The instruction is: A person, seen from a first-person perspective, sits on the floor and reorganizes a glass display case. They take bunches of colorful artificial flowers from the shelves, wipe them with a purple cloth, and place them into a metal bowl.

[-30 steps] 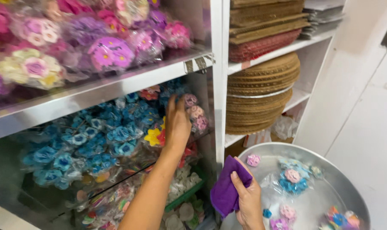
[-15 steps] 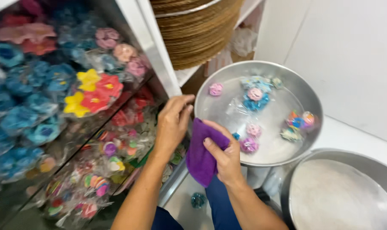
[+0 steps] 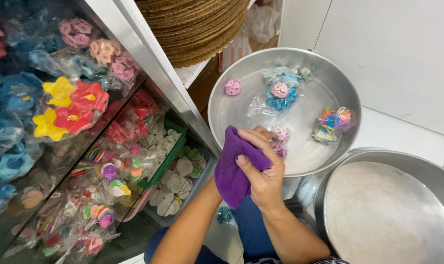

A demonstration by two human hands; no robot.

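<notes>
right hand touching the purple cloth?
Touching. The head view shows the right hand with its fingers wrapped around the purple cloth, no gap between them.

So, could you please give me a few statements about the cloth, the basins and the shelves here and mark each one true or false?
1. The right hand grips a purple cloth. True.
2. The upper metal basin holds nothing. False: it holds several small bags of coloured flowers.
3. The left hand is mostly hidden behind the cloth. True.
4. The red and yellow flowers lie in the lower basin. False: they sit bagged on the shelf at the left.
5. A stack of woven trays sits on the shelf above the upper basin. True.
</notes>
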